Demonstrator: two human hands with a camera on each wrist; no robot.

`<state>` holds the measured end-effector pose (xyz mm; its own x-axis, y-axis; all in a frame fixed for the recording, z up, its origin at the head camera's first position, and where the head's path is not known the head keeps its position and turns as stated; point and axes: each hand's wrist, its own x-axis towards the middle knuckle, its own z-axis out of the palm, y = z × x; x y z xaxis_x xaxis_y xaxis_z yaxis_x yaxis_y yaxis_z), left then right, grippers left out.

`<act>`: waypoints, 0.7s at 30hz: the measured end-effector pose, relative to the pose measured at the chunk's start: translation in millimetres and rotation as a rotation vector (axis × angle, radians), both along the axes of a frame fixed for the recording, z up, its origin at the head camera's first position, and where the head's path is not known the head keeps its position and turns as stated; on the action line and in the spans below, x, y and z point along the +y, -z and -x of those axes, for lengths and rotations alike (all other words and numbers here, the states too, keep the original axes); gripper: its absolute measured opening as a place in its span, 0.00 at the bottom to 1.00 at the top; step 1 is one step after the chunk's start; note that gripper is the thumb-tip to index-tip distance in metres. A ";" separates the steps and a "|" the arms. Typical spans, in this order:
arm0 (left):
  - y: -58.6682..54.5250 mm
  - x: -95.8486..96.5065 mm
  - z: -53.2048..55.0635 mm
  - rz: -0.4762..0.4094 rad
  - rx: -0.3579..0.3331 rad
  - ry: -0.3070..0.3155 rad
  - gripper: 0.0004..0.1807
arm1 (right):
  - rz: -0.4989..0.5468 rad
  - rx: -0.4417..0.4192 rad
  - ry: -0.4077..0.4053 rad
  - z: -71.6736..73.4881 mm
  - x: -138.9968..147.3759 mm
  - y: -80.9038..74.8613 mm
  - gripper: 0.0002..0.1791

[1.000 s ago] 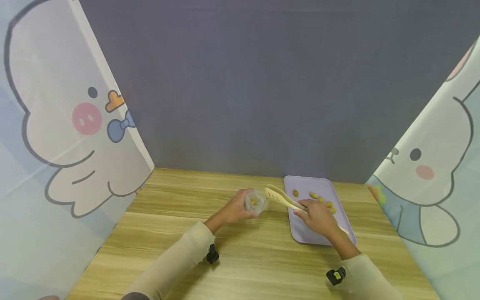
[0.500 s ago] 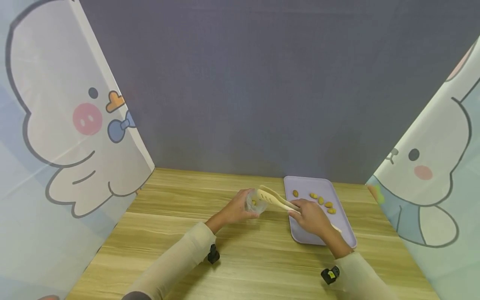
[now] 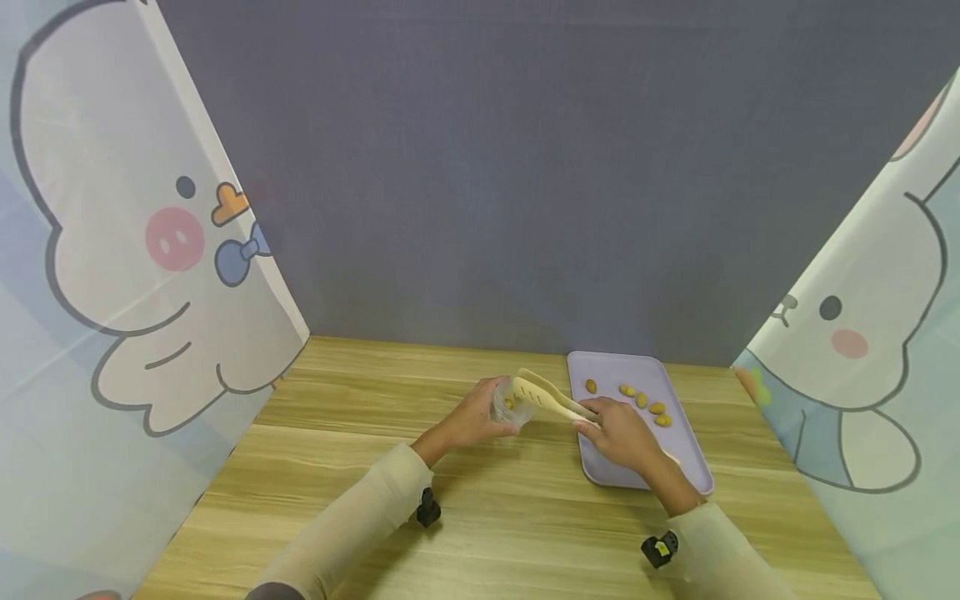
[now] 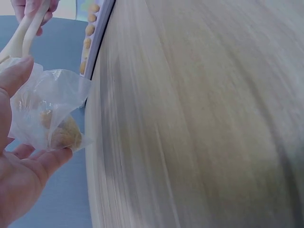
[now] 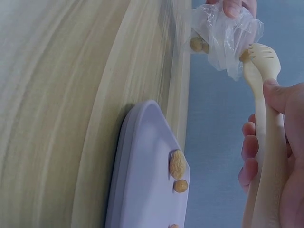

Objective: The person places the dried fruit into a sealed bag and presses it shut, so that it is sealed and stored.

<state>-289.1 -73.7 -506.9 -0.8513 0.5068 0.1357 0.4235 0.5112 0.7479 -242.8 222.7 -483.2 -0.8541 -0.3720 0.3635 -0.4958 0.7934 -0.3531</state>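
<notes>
My left hand (image 3: 474, 414) holds a clear plastic bag (image 4: 59, 90) above the wooden table, thumb on one side and fingers beneath. A few tan-brown oval pieces (image 4: 65, 134), kind unclear, lie inside the bag. Cream plastic tongs (image 3: 551, 400) with slotted heads are gripped in my right hand (image 3: 624, 433). The tongs' tips are at the bag's mouth, and in the right wrist view a brown piece (image 5: 245, 55) shows between them. Below my right hand is a lilac tray (image 3: 606, 465) with several similar oval pieces (image 3: 641, 401) on it.
The wooden table (image 3: 420, 367) extends around the tray. A grey backdrop (image 3: 480, 167) stands at the rear, and cartoon-printed panels (image 3: 135, 350) rise on both sides. Black wrist cameras (image 3: 660, 550) hang under the sleeves.
My right hand has moved left with the tongs, bringing their tips from beside the bag to its mouth. My left hand and the bag have stayed nearly still.
</notes>
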 end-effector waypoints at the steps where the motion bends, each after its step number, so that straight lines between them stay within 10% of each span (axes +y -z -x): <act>1: 1.0 0.3 0.5 0.000 0.004 0.001 0.52 | 0.006 -0.004 0.002 -0.1 0.3 -0.2 0.16; 21: 3.9 0.3 1.4 0.018 0.007 -0.007 0.53 | 0.002 -0.101 0.074 3.3 29.3 0.5 0.22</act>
<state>-290.4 -73.4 -510.8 -0.8538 0.5035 0.1324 0.4252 0.5277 0.7354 -246.1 252.0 -483.7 -0.9115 -0.3061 0.2749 -0.3979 0.8257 -0.3999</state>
